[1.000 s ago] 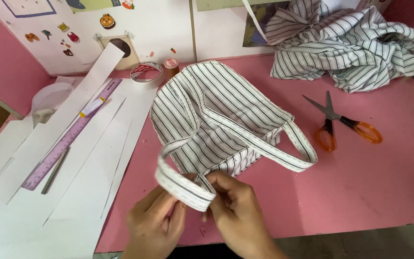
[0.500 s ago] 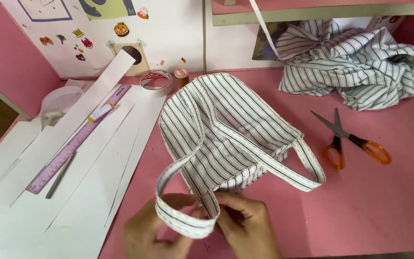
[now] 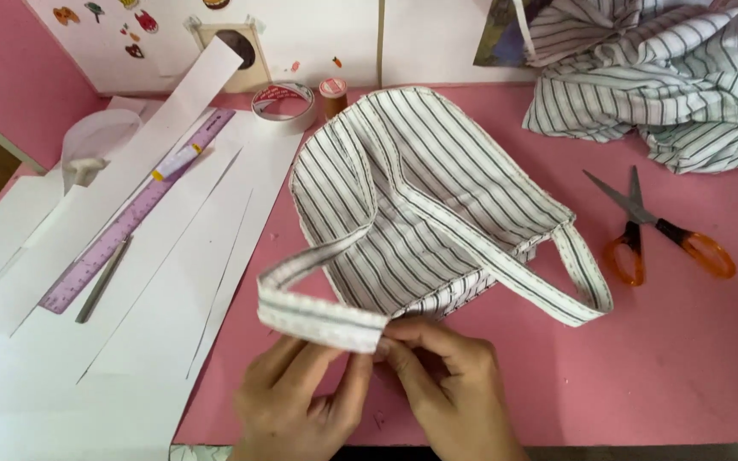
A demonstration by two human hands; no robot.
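Observation:
A striped white-and-dark fabric bag [image 3: 424, 201] lies open on the pink table [image 3: 685, 358], with two long straps. My left hand [image 3: 296, 401] and my right hand [image 3: 446, 388] meet at the table's near edge. Both pinch the folded end of the near strap [image 3: 322, 316], which loops from the bag's left side toward me. The other strap [image 3: 578, 282] lies flat to the right of the bag.
Orange-handled scissors [image 3: 659, 235] lie to the right. A heap of the same striped cloth [image 3: 668, 77] fills the back right. White paper strips [image 3: 155, 282], a purple ruler [image 3: 130, 218], a tape roll [image 3: 284, 101] and a thread spool [image 3: 332, 94] are on the left and behind.
The view has drawn in closer and shifted. My hands keep hold of the near strap, whose folded end now lies flatter and more to the left.

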